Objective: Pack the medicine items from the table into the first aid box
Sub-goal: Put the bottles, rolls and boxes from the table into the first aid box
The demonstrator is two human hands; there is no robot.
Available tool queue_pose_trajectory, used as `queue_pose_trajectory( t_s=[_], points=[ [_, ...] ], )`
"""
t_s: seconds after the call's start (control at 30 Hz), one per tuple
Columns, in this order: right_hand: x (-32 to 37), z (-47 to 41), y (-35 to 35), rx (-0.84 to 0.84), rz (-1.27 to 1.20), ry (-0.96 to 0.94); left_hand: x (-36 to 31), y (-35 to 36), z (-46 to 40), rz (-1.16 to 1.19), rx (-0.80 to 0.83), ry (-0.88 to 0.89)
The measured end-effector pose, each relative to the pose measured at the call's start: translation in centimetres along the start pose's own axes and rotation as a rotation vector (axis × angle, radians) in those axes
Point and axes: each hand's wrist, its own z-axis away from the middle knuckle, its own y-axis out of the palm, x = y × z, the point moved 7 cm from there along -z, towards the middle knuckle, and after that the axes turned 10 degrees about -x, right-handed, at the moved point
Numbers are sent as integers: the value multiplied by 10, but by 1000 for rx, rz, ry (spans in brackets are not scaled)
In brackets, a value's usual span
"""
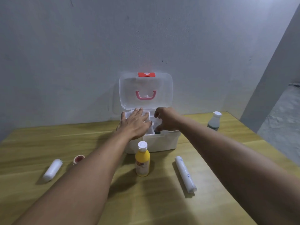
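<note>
The white first aid box (162, 142) stands open at the back of the table, its clear lid (146, 88) upright with a pink handle and red clasp. My left hand (134, 122) lies flat, fingers spread, over the box's inner tray. My right hand (165, 119) hovers over the right compartment, fingers curled; whether it holds something small I cannot tell. A dark item (157, 132) shows inside below it. On the table lie a yellow bottle (142, 159), a long white roll (185, 173), a shorter white roll (52, 170) and a small tape roll (78, 159).
A clear bottle with a white cap (214, 121) stands at the table's far right. The wooden table (162, 200) meets a grey wall behind the box. Its right edge drops off to the floor.
</note>
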Motion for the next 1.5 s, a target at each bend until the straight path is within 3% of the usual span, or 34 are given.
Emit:
queue_pose_trajectory(
  t_s=[0.17,0.47,0.67,0.73,0.97,1.17,1.33,1.5],
  points=[
    [-10,2,0,-48,-171,159,0,1,0,12,2,-2],
    [-8,-1,3,-32,-263,122,0,2,0,-27,4,1],
    [-45,14,-53,-329,-370,178,1,2,0,-43,22,4],
    [-66,26,-68,-360,-348,229,1,-1,-1,-51,56,-8],
    [-116,75,-57,-59,148,335,-14,-7,1,-115,61,-2],
    [-128,88,-98,-581,337,373,-7,3,0,-50,58,-19],
    [-148,80,-82,-322,240,443,-7,5,0,-34,68,-20],
    [-143,77,-90,-416,141,395,-7,5,1,-13,73,-27]
  ],
)
